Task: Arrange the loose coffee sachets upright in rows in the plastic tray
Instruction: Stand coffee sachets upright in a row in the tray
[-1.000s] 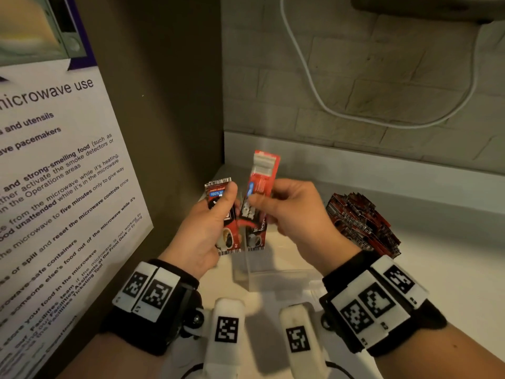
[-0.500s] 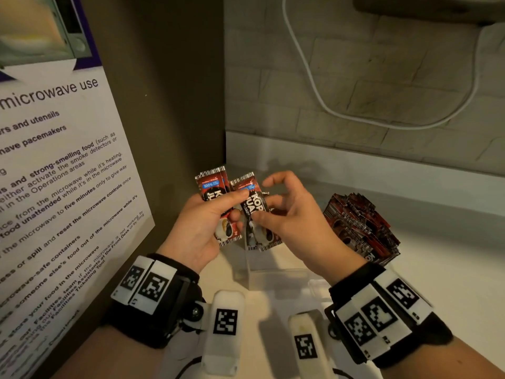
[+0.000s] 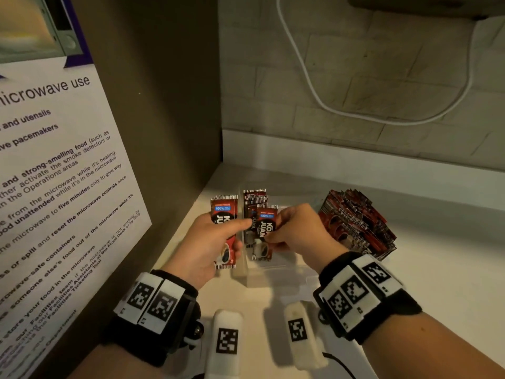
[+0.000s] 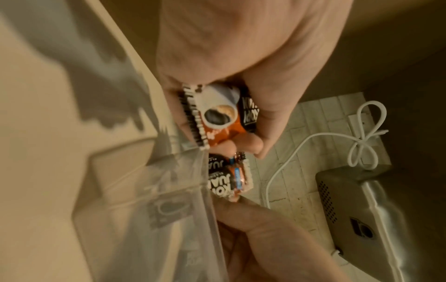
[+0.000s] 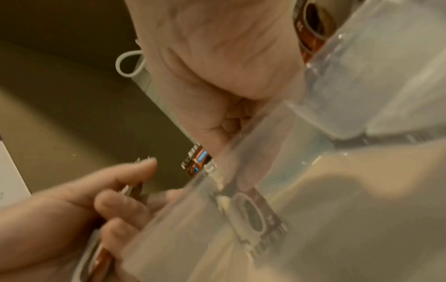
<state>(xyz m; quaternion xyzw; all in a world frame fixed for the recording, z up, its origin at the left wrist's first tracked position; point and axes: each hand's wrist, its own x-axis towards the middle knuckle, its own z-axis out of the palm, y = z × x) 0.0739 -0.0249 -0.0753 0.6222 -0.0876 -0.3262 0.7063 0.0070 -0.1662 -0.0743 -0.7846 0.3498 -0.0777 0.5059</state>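
Sachets (image 3: 224, 231) (red, "100%"), "microwave use" poster (image 3: 52, 170)

We count two hands (image 3: 210, 247), three coffee sachets (image 3: 224, 231) standing apart from the rest, one heap of sachets (image 3: 358, 222) too tightly packed for us to number, one clear plastic tray (image 3: 273, 272), one white cable (image 3: 314, 86) and one wall notice (image 3: 54, 173).

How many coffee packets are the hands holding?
2 for sure: the left hand holds one packet beside the clear tray; the right hand lowers another packet into it. More may hide behind.
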